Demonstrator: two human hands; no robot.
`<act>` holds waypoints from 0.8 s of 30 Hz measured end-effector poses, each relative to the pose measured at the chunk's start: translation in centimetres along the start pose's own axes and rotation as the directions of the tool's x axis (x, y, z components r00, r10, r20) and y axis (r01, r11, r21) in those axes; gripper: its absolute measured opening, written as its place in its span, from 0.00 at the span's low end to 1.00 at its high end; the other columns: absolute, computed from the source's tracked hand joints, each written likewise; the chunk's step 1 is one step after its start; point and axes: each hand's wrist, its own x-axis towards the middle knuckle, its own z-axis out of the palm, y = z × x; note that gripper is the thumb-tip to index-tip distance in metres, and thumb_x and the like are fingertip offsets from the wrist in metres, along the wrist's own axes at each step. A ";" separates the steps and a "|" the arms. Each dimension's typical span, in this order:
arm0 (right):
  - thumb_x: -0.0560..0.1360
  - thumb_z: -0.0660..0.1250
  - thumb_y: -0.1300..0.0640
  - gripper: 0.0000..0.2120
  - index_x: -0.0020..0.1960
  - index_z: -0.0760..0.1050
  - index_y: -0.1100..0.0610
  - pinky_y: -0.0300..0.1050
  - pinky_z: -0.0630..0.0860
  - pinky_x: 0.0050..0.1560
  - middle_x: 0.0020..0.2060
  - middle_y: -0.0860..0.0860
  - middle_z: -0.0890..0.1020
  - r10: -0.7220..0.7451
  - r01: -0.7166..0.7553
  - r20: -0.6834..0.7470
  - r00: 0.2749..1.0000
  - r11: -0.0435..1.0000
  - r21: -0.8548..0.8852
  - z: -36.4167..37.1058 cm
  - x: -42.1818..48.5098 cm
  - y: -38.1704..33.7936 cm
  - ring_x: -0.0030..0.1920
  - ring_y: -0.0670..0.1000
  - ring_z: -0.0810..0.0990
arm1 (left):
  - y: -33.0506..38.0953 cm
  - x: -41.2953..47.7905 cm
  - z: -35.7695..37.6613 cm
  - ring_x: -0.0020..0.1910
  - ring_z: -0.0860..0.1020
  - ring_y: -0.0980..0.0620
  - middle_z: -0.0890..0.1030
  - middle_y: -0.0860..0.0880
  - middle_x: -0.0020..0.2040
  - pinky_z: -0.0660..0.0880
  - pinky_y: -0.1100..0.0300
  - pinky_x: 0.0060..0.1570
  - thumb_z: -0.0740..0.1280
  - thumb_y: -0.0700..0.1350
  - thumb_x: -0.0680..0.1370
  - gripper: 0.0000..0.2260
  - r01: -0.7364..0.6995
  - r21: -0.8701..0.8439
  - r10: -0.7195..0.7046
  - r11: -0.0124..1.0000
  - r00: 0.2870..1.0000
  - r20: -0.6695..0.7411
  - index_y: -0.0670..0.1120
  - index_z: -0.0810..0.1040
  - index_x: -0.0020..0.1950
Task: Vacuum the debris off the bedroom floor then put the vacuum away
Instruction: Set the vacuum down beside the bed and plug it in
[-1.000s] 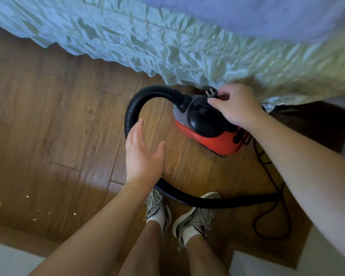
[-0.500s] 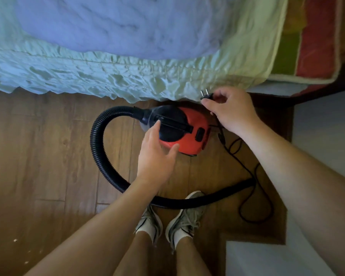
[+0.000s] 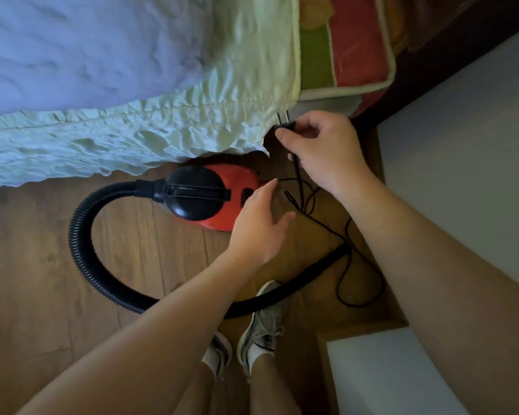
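A small red and black canister vacuum (image 3: 210, 196) sits on the wood floor at the bed's edge. Its black ribbed hose (image 3: 81, 250) loops left and back under my arms, past my shoes. My right hand (image 3: 324, 151) pinches the black two-pin plug (image 3: 285, 123), prongs up, above the vacuum's rear. The thin black power cord (image 3: 357, 265) hangs from it and lies in loose loops on the floor at the right. My left hand (image 3: 261, 223) hovers open over the vacuum's rear end, fingers beside the cord, holding nothing.
The bed with a pale ruffled cover (image 3: 132, 124) and blue blanket (image 3: 87, 46) fills the top. A red and green cushion (image 3: 351, 46) lies at the top right. A white wall (image 3: 462, 145) and a white corner (image 3: 381, 375) close in the right side. Wood floor (image 3: 27, 280) extends left.
My left hand has moved right, from over the vacuum's black lid to its rear near the cord. My right hand has kept the plug and lifted slightly. The view has shifted right.
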 end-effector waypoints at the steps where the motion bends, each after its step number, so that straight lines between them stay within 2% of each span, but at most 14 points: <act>1: 0.75 0.74 0.52 0.09 0.37 0.79 0.50 0.57 0.82 0.41 0.28 0.46 0.80 0.008 -0.008 -0.009 1.000 1.000 0.020 -0.5 -0.1 0.2 0.36 0.54 0.84 | 0.5 0.2 0.6 0.77 0.64 0.53 0.67 0.52 0.78 0.65 0.54 0.75 0.69 0.51 0.80 0.31 -0.013 0.006 0.013 1.000 1.000 0.013 0.50 0.61 0.81; 3: 0.75 0.74 0.52 0.09 0.37 0.78 0.50 0.59 0.82 0.42 0.29 0.46 0.80 0.023 -0.021 -0.027 0.999 0.998 0.055 -1.3 -0.2 0.7 0.37 0.55 0.85 | 1.2 0.7 1.6 0.76 0.66 0.53 0.69 0.52 0.77 0.66 0.52 0.74 0.69 0.50 0.81 0.30 -0.027 0.010 0.027 1.000 0.999 0.032 0.49 0.62 0.80; 6: 0.75 0.74 0.53 0.08 0.41 0.80 0.57 0.60 0.82 0.43 0.32 0.50 0.82 0.060 -0.054 -0.055 0.997 0.992 0.111 -2.6 -0.3 1.0 0.37 0.56 0.85 | 1.8 1.1 2.9 0.73 0.71 0.52 0.73 0.52 0.74 0.71 0.50 0.71 0.67 0.49 0.82 0.25 -0.044 0.021 0.043 0.999 0.998 0.046 0.50 0.66 0.78; 9: 0.75 0.74 0.54 0.09 0.41 0.80 0.58 0.60 0.82 0.44 0.33 0.53 0.83 0.069 -0.057 -0.071 0.995 0.987 0.152 -3.7 -0.2 1.5 0.37 0.57 0.85 | 2.2 1.6 3.8 0.66 0.76 0.52 0.79 0.53 0.68 0.76 0.49 0.63 0.65 0.50 0.82 0.20 -0.082 0.035 0.079 0.996 0.995 0.058 0.50 0.72 0.74; 12: 0.75 0.74 0.54 0.08 0.40 0.80 0.56 0.58 0.83 0.44 0.33 0.53 0.83 0.079 -0.062 -0.084 0.993 0.980 0.187 -4.7 0.1 2.1 0.37 0.56 0.85 | 2.7 2.2 4.6 0.52 0.79 0.51 0.82 0.49 0.58 0.75 0.57 0.49 0.65 0.49 0.83 0.15 -0.102 0.086 0.096 0.991 0.993 0.071 0.47 0.77 0.69; 14: 0.75 0.74 0.53 0.09 0.43 0.81 0.58 0.58 0.83 0.44 0.34 0.55 0.84 0.086 -0.064 -0.097 0.992 0.977 0.203 -5.4 0.4 2.6 0.37 0.55 0.85 | 3.3 2.4 5.1 0.40 0.76 0.53 0.83 0.47 0.49 0.70 0.59 0.39 0.65 0.48 0.83 0.12 -0.107 0.092 0.101 0.990 0.992 0.070 0.46 0.80 0.64; 16: 0.75 0.74 0.53 0.10 0.45 0.81 0.60 0.59 0.83 0.44 0.35 0.56 0.85 0.093 -0.066 -0.113 0.989 0.973 0.222 -6.2 0.6 3.1 0.37 0.55 0.85 | 3.8 2.5 5.4 0.32 0.73 0.55 0.81 0.50 0.39 0.67 0.59 0.33 0.64 0.48 0.83 0.09 -0.085 0.074 0.080 0.994 0.995 0.064 0.47 0.80 0.60; 18: 0.75 0.74 0.53 0.10 0.46 0.81 0.61 0.61 0.82 0.44 0.35 0.56 0.84 0.101 -0.067 -0.124 0.987 0.965 0.254 -6.8 0.7 3.5 0.38 0.57 0.85 | 4.0 2.6 5.6 0.30 0.74 0.54 0.79 0.52 0.35 0.68 0.58 0.31 0.64 0.48 0.83 0.07 -0.063 0.061 0.060 0.996 0.996 0.060 0.49 0.79 0.56; 21: 0.76 0.73 0.54 0.10 0.46 0.81 0.61 0.62 0.82 0.43 0.33 0.54 0.83 0.113 -0.066 -0.149 0.982 0.955 0.289 -7.4 0.7 3.9 0.38 0.58 0.85 | 4.2 2.6 5.6 0.32 0.76 0.52 0.80 0.51 0.36 0.73 0.53 0.33 0.63 0.49 0.83 0.05 -0.081 0.052 0.077 0.995 0.995 0.069 0.50 0.78 0.52; 24: 0.76 0.73 0.54 0.10 0.46 0.81 0.61 0.62 0.82 0.42 0.32 0.51 0.82 0.128 -0.067 -0.180 0.975 0.947 0.315 -7.7 0.4 4.0 0.38 0.58 0.85 | 4.3 2.4 5.4 0.30 0.75 0.55 0.80 0.51 0.36 0.72 0.54 0.32 0.63 0.48 0.84 0.05 -0.090 0.032 0.087 0.995 0.993 0.085 0.51 0.77 0.50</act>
